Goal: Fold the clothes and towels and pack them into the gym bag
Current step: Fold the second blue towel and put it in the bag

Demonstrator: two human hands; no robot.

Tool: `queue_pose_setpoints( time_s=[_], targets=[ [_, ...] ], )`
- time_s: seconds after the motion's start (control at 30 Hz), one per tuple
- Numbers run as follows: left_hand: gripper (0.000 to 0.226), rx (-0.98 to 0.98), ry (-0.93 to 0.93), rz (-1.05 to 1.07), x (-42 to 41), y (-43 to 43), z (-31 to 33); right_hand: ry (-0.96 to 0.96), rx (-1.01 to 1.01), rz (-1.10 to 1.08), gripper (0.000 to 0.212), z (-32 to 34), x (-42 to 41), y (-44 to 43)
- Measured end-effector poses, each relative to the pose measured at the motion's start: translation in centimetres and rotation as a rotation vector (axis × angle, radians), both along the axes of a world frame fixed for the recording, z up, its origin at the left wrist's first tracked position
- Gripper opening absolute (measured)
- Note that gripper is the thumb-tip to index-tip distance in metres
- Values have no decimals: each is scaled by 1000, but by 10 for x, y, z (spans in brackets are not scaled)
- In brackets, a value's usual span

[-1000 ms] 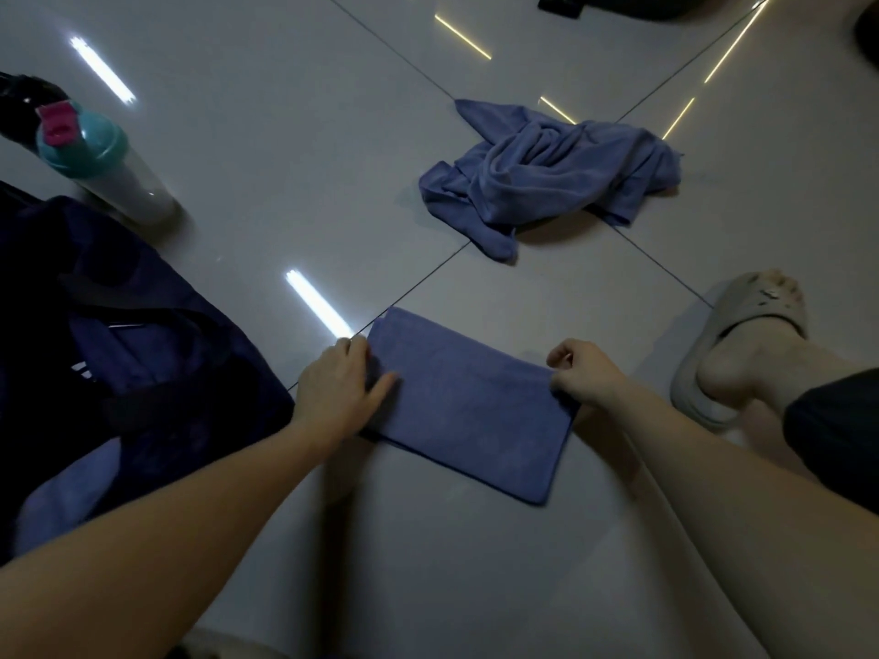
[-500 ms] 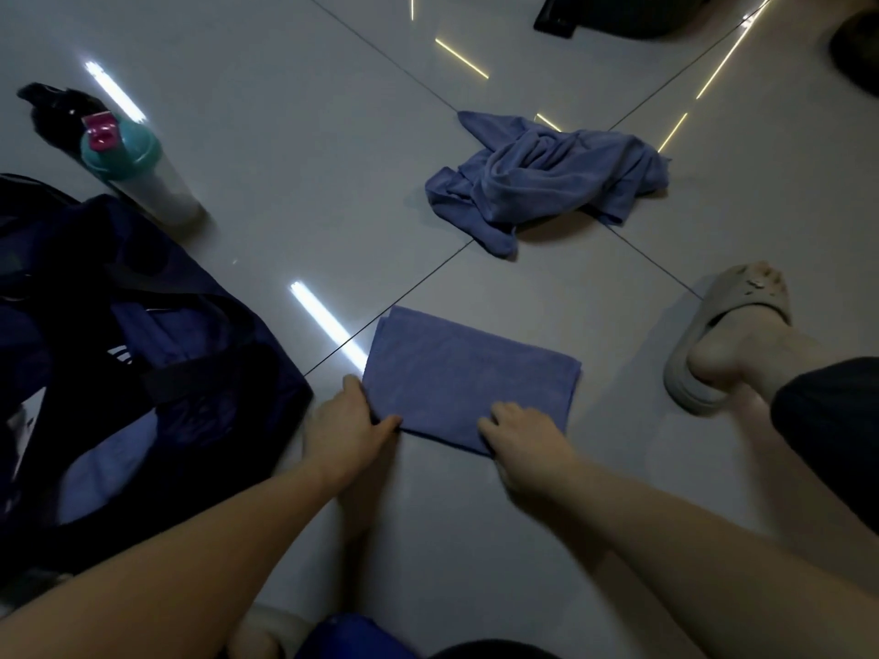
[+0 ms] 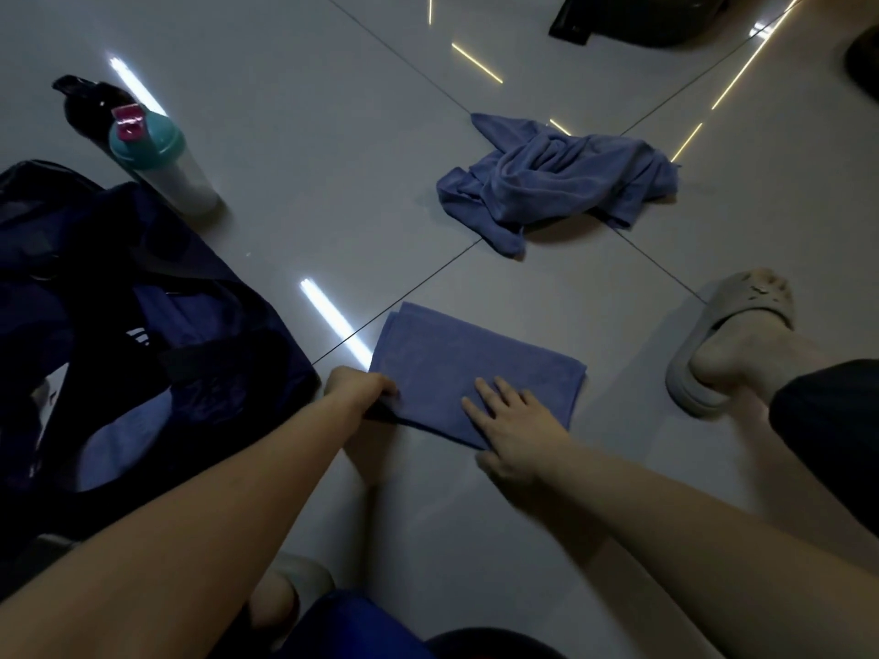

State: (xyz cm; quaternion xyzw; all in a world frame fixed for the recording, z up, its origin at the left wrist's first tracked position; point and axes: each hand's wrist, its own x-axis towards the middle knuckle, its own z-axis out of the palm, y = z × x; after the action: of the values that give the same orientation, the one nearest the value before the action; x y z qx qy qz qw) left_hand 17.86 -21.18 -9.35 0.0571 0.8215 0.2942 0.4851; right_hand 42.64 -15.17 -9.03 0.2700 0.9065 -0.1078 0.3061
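1. Centrally, folded towel (image 3: 471,368) lies on floor (image 3: 309,135), right of gym bag (image 3: 119,325).
2. Left hand (image 3: 359,390): fingers curled, gripping towel's near-left corner.
3. Right hand (image 3: 516,428): fingers straight, pressing towel's near edge.
4. Crumpled towel (image 3: 556,183): farther off, well apart.

Glossy pale tiled floor (image 3: 285,206) in a dim room.
Large grey-white tiles (image 3: 618,325) meet at thin dark grout lines (image 3: 418,286) crossing near the middle; bright strip-light reflections (image 3: 333,317) streak the surface, and a dark object (image 3: 637,16), perhaps a bag, sits at the far edge.
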Motion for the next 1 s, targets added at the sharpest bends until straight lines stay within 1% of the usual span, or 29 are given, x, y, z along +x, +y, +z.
queue_pose_setpoints(
  time_s=[0.03, 0.07, 0.1, 0.13, 0.17, 0.23, 0.3, 0.33, 0.37, 0.4, 0.43, 0.47, 0.5, 0.53, 0.57, 0.6, 0.67, 0.77, 0.8, 0.83, 0.9, 0.93, 1.0],
  targets=[
    [31, 10, -17, -24, -2, 1, 1, 49, 21, -29, 66, 5, -6, 2],
    [27, 23, -10, -59, -4, 3, 4, 148, 39, -94, 52, 8, -14, 7],
    [23, 38, 15, -101, -5, 5, 6, 277, 31, -214, 39, 12, -24, 13],
    [22, 65, 51, -137, -6, 6, 6, 394, -25, -384, 32, 17, -35, 20],
    [23, 110, 84, -155, -6, 7, 6, 494, -125, -565, 29, 21, -46, 28],
    [23, 200, 146, -184, -6, 11, 8, 637, -456, -929, 22, 26, -72, 44],
    [20, 281, 184, -214, -9, 16, 10, 693, -822, -1311, 22, 32, -93, 58],
    [19, 326, 187, -216, -11, 19, 12, 699, -904, -1417, 23, 34, -98, 68],
    [18, 362, 195, -206, -15, 23, 13, 713, -888, -1430, 22, 34, -103, 80],
    [18, 388, 214, -195, -20, 28, 15, 712, -756, -1340, 20, 34, -106, 95],
    [19, 397, 238, -191, -27, 32, 16, 699, -576, -1183, 19, 32, -110, 113],
    [22, 387, 258, -211, -33, 37, 17, 658, -418, -1037, 23, 33, -114, 128],
    [26, 369, 273, -248, -40, 42, 20, 603, -341, -922, 33, 34, -120, 142],
    [29, 353, 288, -293, -46, 47, 24, 559, -336, -832, 47, 35, -127, 153],
    [29, 342, 302, -339, -53, 52, 27, 534, -378, -768, 59, 35, -134, 161],
    [29, 334, 314, -386, -60, 56, 30, 516, -421, -722, 66, 36, -142, 167],
    [28, 310, 314, -465, -75, 63, 34, 492, -509, -673, 71, 34, -158, 176],
    [28, 305, 246, -556, -92, 70, 35, 458, -668, -710, 77, 31, -181, 187],
    [29, 310, 234, -570, -97, 72, 36, 432, -684, -712, 73, 27, -186, 191],
    [30, 311, 232, -579, -101, 74, 35, 403, -698, -702, 61, 24, -190, 195],
    [27, 284, 253, -569, -109, 79, 34, 368, -748, -678, 24, 20, -194, 202],
    [23, 260, 275, -546, -113, 83, 32, 364, -765, -680, 11, 20, -194, 206],
    [17, 198, 322, -501, -122, 89, 29, 397, -771, -708, 21, 21, -193, 218]
  ],
)
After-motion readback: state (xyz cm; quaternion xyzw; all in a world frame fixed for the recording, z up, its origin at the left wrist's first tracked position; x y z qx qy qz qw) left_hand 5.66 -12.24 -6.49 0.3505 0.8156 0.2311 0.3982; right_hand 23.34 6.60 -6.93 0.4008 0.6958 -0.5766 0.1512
